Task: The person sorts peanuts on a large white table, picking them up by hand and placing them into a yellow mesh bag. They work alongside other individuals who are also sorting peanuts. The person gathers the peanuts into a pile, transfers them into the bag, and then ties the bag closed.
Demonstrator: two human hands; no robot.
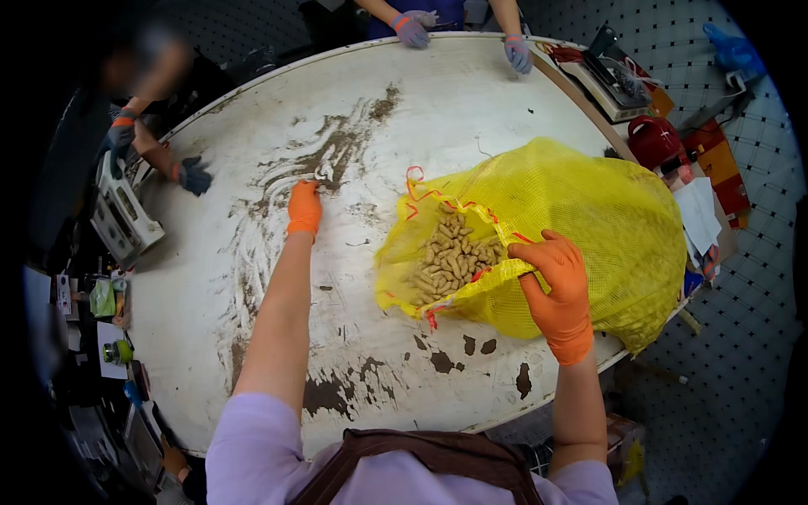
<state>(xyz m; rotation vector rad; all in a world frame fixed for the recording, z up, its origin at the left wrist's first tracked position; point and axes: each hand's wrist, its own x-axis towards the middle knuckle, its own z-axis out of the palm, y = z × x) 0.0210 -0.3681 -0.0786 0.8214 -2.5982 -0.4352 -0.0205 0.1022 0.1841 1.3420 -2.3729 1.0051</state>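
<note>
My right hand (555, 290), in an orange glove, grips the folded rim of a yellow mesh sack (606, 221) between thumb and fingers. The sack lies on its side with its mouth towards the left, edged by a red drawstring (413, 183). Unshelled peanuts (451, 259) show inside the opening. My left hand (305, 207), gloved in orange too, reaches across the white tabletop (265, 303). Its fingertips are down at brown, dirt-like streaks (341, 148); whether they pinch anything is too small to tell.
Across the table are a co-worker's gloved hands (410, 31); another person's gloved hand (192, 175) is at the left, beside a white scale (126, 214). A second scale (609, 85) and a red kettle (656, 142) stand at the right. Dark worn patches (442, 362) mark the near tabletop.
</note>
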